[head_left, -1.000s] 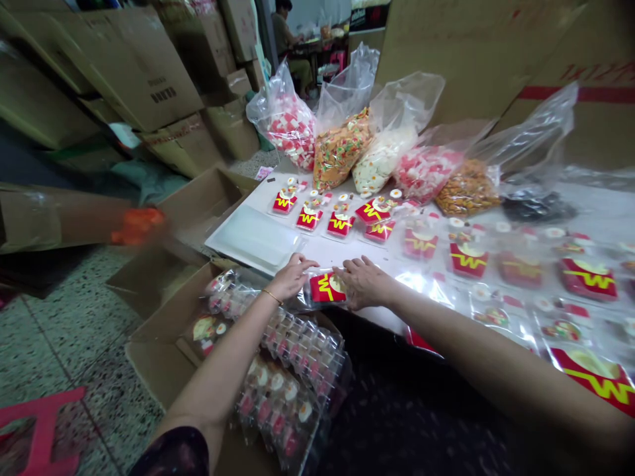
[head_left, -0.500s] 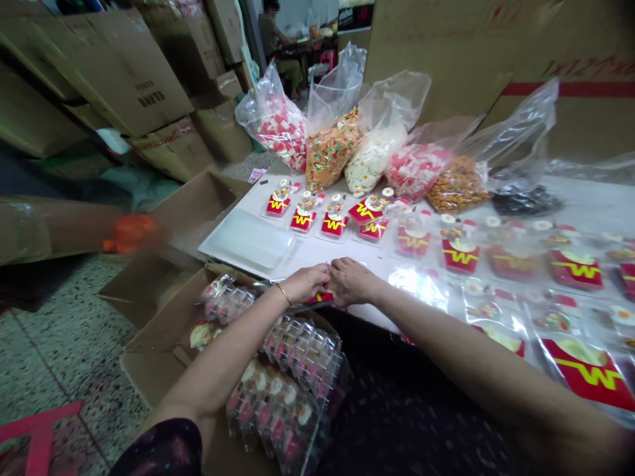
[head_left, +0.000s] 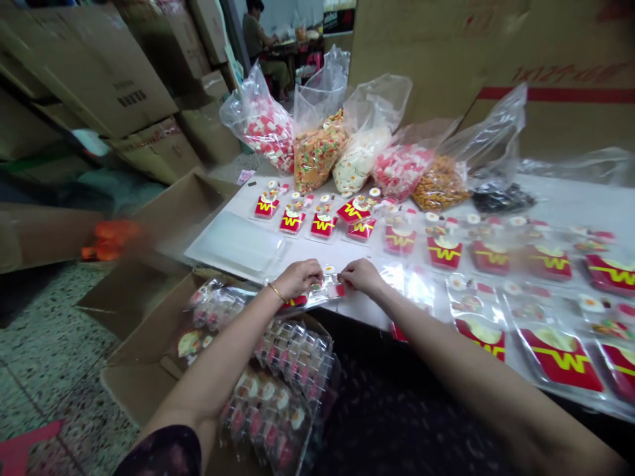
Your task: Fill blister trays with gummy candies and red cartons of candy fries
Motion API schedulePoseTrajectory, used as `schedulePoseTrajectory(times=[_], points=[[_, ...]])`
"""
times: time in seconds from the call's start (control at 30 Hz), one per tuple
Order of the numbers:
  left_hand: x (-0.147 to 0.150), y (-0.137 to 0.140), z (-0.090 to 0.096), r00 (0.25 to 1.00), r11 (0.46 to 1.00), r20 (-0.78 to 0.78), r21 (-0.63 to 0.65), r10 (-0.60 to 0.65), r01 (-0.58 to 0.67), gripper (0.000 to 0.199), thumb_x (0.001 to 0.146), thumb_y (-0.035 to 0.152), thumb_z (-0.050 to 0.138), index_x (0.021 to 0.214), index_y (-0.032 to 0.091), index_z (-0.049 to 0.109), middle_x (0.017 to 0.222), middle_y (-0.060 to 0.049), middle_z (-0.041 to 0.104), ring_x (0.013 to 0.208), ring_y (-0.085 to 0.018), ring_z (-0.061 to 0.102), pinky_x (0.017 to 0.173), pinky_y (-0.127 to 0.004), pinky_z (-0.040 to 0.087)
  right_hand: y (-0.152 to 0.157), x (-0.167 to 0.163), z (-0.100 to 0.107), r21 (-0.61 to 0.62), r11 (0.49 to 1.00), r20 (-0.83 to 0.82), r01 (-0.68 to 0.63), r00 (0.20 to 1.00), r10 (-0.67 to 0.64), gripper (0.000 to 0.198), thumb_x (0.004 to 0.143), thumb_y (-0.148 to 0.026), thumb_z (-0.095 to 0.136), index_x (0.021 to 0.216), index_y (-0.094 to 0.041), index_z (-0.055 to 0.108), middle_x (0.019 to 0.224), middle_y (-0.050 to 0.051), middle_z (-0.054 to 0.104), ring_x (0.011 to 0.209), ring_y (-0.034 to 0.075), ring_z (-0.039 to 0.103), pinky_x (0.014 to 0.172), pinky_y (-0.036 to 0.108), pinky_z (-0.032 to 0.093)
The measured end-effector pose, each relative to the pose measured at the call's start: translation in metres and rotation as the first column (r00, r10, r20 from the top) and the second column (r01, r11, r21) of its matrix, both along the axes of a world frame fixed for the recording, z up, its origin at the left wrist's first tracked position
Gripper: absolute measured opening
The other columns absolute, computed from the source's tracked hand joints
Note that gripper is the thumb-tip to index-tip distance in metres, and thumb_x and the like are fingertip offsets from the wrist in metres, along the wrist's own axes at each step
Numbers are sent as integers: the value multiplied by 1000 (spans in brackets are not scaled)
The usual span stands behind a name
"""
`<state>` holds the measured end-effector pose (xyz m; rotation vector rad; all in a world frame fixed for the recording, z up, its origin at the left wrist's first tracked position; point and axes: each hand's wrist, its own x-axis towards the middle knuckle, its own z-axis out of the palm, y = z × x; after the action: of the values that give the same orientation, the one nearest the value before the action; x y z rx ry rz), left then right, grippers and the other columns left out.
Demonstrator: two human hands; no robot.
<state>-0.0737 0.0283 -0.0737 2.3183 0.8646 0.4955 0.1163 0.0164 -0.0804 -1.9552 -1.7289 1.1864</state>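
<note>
My left hand (head_left: pixel 300 279) is closed on the left part of a clear plastic blister pack (head_left: pixel 327 288) at the table's front edge. A fried-egg shape, a pink-and-white piece and some red card show through it. My right hand (head_left: pixel 364 274) pinches at the pack's right edge, its fingertips beside a small brown spot. Below my left forearm, a cardboard box (head_left: pixel 131 370) holds stacked clear packs (head_left: pixel 297 354). Rows of similar packs with red-and-yellow holders (head_left: pixel 445 254) lie on the white table to the right.
Clear bags of small pieces stand along the back: pink-and-white (head_left: pixel 270 135), orange (head_left: pixel 317 155), white (head_left: pixel 360 162), brown (head_left: pixel 439 185) and black (head_left: pixel 501 198). Clear sheets (head_left: pixel 235 244) lie at the table's left. Cartons (head_left: pixel 94 73) are piled behind. A person (head_left: pixel 258 39) sits far back.
My hands, together over the pack before, are now apart, with more of the pack showing between them. The whole view has shifted slightly.
</note>
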Motion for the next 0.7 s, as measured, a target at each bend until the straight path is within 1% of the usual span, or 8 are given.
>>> schedulePoseTrajectory(times=[0.07, 0.13, 0.23, 0.33, 0.4, 0.47, 0.6, 0.7], points=[[18, 2, -4, 998, 999, 59, 20, 26, -28, 16, 67, 3, 44, 67, 15, 55, 69, 0, 50, 66, -10, 48, 63, -21, 38, -6, -14, -11, -65, 991, -271, 120, 953, -134, 7, 64, -16, 55, 58, -15, 59, 42, -3, 49, 42, 10, 47, 45, 21, 37], [37, 5, -11, 993, 998, 110, 39, 52, -57, 15, 67, 4, 44, 66, 15, 55, 69, 0, 50, 66, -10, 48, 63, -21, 39, -13, -23, -20, -101, 972, -473, 212, 849, -234, 8, 61, -12, 53, 54, -15, 53, 38, -6, 44, 38, 8, 42, 42, 20, 36], [63, 8, -19, 985, 994, 158, 72, 70, -82, 15, 69, 6, 43, 66, 15, 55, 70, 0, 50, 67, -10, 48, 64, -22, 40, -20, -22, -27, -82, 947, -581, 310, 757, -298, 10, 59, -9, 49, 51, -16, 49, 38, -7, 42, 37, 6, 40, 41, 18, 34], [71, 8, -17, 983, 994, 173, 76, 62, -77, 17, 74, 10, 41, 73, 16, 57, 80, -3, 54, 76, -11, 51, 71, -23, 42, -19, -6, -26, 9, 942, -494, 336, 820, -288, 10, 61, -14, 47, 53, -16, 52, 39, -5, 44, 37, 8, 43, 40, 19, 36], [62, 5, -13, 978, 990, 172, 58, 121, -132, 21, 79, 15, 39, 90, 17, 57, 100, -6, 53, 84, -12, 52, 76, -25, 42, -16, 7, -23, 49, 950, -381, 308, 885, -267, 13, 66, -19, 47, 60, -15, 58, 42, -3, 49, 40, 10, 47, 42, 21, 39], [43, 0, -9, 969, 971, 107, 59, 224, -231, 36, 80, 27, 43, 115, 18, 45, 121, -11, 42, 95, -15, 50, 83, -30, 41, -15, 16, -18, 82, 960, -276, 269, 931, -237, 21, 71, -24, 44, 74, -15, 63, 51, 0, 58, 44, 12, 52, 46, 23, 43], [8, -16, -12, 903, 954, -318, 166, 290, -248, 98, 50, 57, 67, 130, 20, 24, 130, -16, 34, 118, -34, 30, 97, -52, 20, -18, 18, -11, 192, 979, -55, 73, 996, -63, 34, 74, -19, 37, 96, -16, 63, 73, 3, 67, 62, 13, 61, 63, 24, 48], [5, -27, -15, 827, 950, -478, 234, 297, -206, 109, 41, 61, 69, 132, 21, 23, 127, -18, 35, 115, -38, 31, 96, -58, 13, -23, 11, -2, 247, 962, 162, -120, 983, 81, 33, 75, -19, 37, 95, -19, 65, 85, 4, 68, 81, 16, 61, 75, 25, 46]])
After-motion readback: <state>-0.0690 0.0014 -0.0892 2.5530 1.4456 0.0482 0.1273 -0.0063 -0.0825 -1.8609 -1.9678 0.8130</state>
